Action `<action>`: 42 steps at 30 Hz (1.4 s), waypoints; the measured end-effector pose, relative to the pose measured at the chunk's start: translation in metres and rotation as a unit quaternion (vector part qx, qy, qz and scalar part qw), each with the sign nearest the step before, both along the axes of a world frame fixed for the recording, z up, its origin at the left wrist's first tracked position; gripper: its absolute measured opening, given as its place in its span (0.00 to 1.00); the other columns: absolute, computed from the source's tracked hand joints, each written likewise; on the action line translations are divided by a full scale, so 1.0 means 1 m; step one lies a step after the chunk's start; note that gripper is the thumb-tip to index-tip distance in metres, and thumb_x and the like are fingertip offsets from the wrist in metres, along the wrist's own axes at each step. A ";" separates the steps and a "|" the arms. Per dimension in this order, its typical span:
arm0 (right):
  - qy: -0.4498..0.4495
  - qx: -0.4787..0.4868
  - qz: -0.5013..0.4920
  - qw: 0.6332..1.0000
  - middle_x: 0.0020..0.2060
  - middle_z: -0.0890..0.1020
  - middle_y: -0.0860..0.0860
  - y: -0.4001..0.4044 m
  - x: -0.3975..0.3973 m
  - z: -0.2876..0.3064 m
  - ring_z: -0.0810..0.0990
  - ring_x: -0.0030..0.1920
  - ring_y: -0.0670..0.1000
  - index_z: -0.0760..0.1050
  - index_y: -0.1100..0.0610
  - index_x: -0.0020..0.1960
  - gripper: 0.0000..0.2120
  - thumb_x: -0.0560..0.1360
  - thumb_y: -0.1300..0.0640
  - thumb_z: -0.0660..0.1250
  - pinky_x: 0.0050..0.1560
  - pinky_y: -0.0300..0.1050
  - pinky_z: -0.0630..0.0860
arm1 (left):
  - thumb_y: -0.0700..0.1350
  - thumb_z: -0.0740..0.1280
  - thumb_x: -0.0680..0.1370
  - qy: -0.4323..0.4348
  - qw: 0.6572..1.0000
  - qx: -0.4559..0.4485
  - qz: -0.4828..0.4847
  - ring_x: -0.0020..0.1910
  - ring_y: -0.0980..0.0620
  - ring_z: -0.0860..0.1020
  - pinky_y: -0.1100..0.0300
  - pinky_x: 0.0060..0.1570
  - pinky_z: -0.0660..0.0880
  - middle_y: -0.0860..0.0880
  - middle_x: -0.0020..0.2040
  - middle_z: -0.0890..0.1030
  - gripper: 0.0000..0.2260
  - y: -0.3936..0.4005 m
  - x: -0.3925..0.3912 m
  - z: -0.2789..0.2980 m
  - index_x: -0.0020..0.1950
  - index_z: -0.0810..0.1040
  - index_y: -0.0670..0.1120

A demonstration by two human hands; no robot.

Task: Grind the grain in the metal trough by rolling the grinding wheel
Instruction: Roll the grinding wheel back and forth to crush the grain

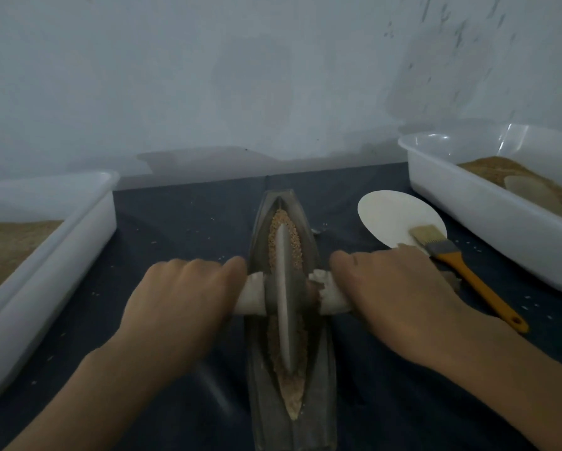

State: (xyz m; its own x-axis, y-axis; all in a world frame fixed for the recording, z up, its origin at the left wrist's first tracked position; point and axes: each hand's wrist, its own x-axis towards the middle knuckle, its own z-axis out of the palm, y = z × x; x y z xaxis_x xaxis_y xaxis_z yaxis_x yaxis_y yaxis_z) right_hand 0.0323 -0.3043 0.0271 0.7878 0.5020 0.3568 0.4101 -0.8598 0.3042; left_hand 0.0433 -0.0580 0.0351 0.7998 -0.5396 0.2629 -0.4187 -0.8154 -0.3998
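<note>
Wheel [283, 288] in trough [318, 369] btwn both grips

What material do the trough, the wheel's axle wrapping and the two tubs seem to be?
Trough: likely dull grey metal, matte with faint sheen. Axle wrapping: seemingly off-white cloth, frayed at the edges. Tubs: probably glossy white plastic, with highlights on thin rims.

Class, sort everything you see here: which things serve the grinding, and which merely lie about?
In use:
metal trough
grain
grinding wheel
wrapped axle
left hand
right hand

Lying about:
brush
white disc
left tub
right tub
</note>
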 end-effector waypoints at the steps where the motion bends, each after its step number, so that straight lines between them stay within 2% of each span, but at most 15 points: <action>1: -0.001 0.014 -0.001 1.000 0.24 0.73 0.51 0.000 -0.002 0.002 0.72 0.21 0.55 0.67 0.55 0.37 0.24 0.48 0.63 0.78 0.25 0.42 0.56 | 0.52 0.80 0.51 0.002 1.000 -0.015 0.001 0.23 0.56 0.55 0.65 0.27 0.44 0.56 0.27 0.58 0.37 0.000 -0.004 0.001 0.41 0.53 0.56; 3: 0.018 -0.002 -0.018 1.000 0.28 0.75 0.51 0.003 0.004 0.002 0.75 0.24 0.55 0.66 0.54 0.39 0.22 0.54 0.62 0.77 0.27 0.43 0.58 | 0.50 0.81 0.49 -0.003 0.999 -0.029 0.013 0.23 0.55 0.55 0.66 0.28 0.45 0.56 0.28 0.58 0.37 0.000 0.001 -0.001 0.41 0.54 0.54; 5: 0.034 -0.016 -0.050 0.998 0.39 0.79 0.50 0.008 0.025 0.005 0.79 0.37 0.56 0.63 0.52 0.46 0.16 0.68 0.58 0.70 0.32 0.46 0.60 | 0.49 0.78 0.58 -0.018 0.999 -0.018 0.033 0.22 0.53 0.60 0.64 0.25 0.52 0.56 0.28 0.61 0.28 -0.003 0.018 -0.005 0.39 0.57 0.53; 7: 0.019 -0.010 -0.075 0.997 0.43 0.80 0.50 0.009 0.050 0.006 0.79 0.41 0.57 0.65 0.53 0.51 0.12 0.72 0.58 0.66 0.35 0.47 0.61 | 0.49 0.72 0.68 -0.066 0.996 -0.032 0.047 0.25 0.49 0.66 0.59 0.26 0.59 0.54 0.28 0.63 0.18 -0.008 0.044 -0.012 0.40 0.60 0.52; 14: -0.029 -0.002 -0.067 0.997 0.40 0.81 0.53 0.014 0.088 0.009 0.79 0.38 0.57 0.67 0.55 0.49 0.11 0.72 0.58 0.68 0.33 0.48 0.62 | 0.47 0.69 0.71 -0.085 0.992 -0.075 0.055 0.24 0.52 0.58 0.58 0.27 0.57 0.55 0.27 0.57 0.17 -0.010 0.076 -0.013 0.39 0.59 0.51; 17: -0.006 0.006 -0.039 0.999 0.38 0.80 0.51 0.007 0.064 0.002 0.79 0.36 0.55 0.65 0.52 0.46 0.14 0.69 0.56 0.70 0.33 0.47 0.67 | 0.48 0.71 0.69 -0.079 0.993 -0.068 0.053 0.23 0.50 0.65 0.59 0.26 0.57 0.54 0.28 0.64 0.18 -0.008 0.049 -0.014 0.40 0.60 0.51; 19: -0.026 -0.002 -0.015 1.000 0.30 0.78 0.50 0.002 0.037 -0.003 0.76 0.27 0.54 0.68 0.52 0.43 0.22 0.57 0.54 0.78 0.26 0.44 0.62 | 0.48 0.75 0.63 -0.062 0.996 -0.062 0.022 0.22 0.51 0.66 0.61 0.25 0.54 0.53 0.27 0.69 0.22 -0.005 0.024 -0.012 0.40 0.61 0.52; 21: -0.018 0.027 -0.001 0.999 0.23 0.72 0.49 -0.001 0.018 -0.007 0.70 0.19 0.53 0.64 0.52 0.36 0.28 0.47 0.58 0.81 0.24 0.40 0.58 | 0.48 0.79 0.55 -0.042 0.996 -0.073 -0.008 0.23 0.55 0.59 0.63 0.26 0.50 0.53 0.26 0.69 0.25 -0.001 0.000 -0.006 0.38 0.63 0.52; 25: 0.055 0.028 0.002 0.998 0.30 0.71 0.50 -0.001 0.017 -0.017 0.76 0.29 0.55 0.50 0.51 0.38 0.31 0.60 0.59 0.76 0.31 0.49 0.73 | 0.46 0.79 0.48 -0.034 0.995 -0.088 -0.016 0.25 0.55 0.56 0.64 0.27 0.49 0.53 0.25 0.69 0.27 0.002 -0.021 -0.005 0.37 0.66 0.51; 27: 0.023 0.042 0.008 0.999 0.24 0.71 0.50 -0.003 0.017 -0.014 0.72 0.21 0.55 0.55 0.51 0.38 0.32 0.51 0.62 0.78 0.23 0.42 0.63 | 0.46 0.80 0.48 -0.035 0.996 -0.082 -0.001 0.25 0.55 0.56 0.64 0.26 0.50 0.53 0.25 0.67 0.28 0.001 -0.012 -0.009 0.36 0.64 0.52; 29: -0.002 -0.006 -0.041 0.999 0.27 0.76 0.49 0.000 0.027 -0.008 0.75 0.25 0.54 0.61 0.49 0.39 0.25 0.57 0.57 0.77 0.26 0.42 0.57 | 0.47 0.79 0.52 -0.036 0.997 -0.065 0.029 0.24 0.54 0.57 0.64 0.26 0.49 0.53 0.26 0.64 0.29 -0.003 0.007 -0.010 0.38 0.60 0.52; 31: -0.017 -0.010 -0.062 0.998 0.36 0.79 0.48 0.005 0.052 -0.003 0.79 0.34 0.54 0.62 0.49 0.44 0.16 0.68 0.53 0.71 0.32 0.45 0.60 | 0.47 0.75 0.62 -0.063 0.995 -0.052 0.056 0.23 0.53 0.60 0.61 0.25 0.53 0.54 0.27 0.64 0.23 -0.008 0.032 -0.014 0.39 0.59 0.51; 33: -0.006 -0.010 -0.077 0.997 0.39 0.79 0.49 0.006 0.079 0.002 0.77 0.37 0.55 0.60 0.50 0.44 0.15 0.72 0.51 0.68 0.33 0.46 0.62 | 0.48 0.70 0.69 -0.089 0.991 -0.063 0.076 0.23 0.53 0.59 0.60 0.26 0.53 0.54 0.28 0.62 0.18 -0.012 0.059 -0.014 0.40 0.59 0.51; 39: 0.024 0.012 -0.097 0.995 0.41 0.80 0.51 0.008 0.096 0.007 0.73 0.35 0.54 0.64 0.53 0.48 0.12 0.74 0.50 0.66 0.34 0.46 0.61 | 0.46 0.69 0.71 -0.082 0.991 -0.067 0.080 0.26 0.50 0.60 0.56 0.28 0.57 0.53 0.30 0.62 0.17 -0.021 0.086 -0.007 0.42 0.59 0.50; 42: 0.007 -0.028 -0.073 0.997 0.42 0.79 0.49 0.010 0.063 0.010 0.78 0.38 0.53 0.61 0.52 0.46 0.13 0.74 0.54 0.66 0.33 0.45 0.62 | 0.48 0.68 0.73 -0.057 0.991 -0.089 0.080 0.26 0.52 0.61 0.56 0.29 0.58 0.54 0.30 0.61 0.16 -0.013 0.061 -0.012 0.42 0.58 0.52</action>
State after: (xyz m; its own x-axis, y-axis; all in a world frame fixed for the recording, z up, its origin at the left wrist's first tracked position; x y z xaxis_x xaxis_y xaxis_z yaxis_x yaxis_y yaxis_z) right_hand 0.0955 -0.2941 0.0367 0.8591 0.4001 0.3193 0.2863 -0.8926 0.3482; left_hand 0.1044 -0.0715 0.0229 0.8311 -0.3444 0.4367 -0.2381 -0.9299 -0.2802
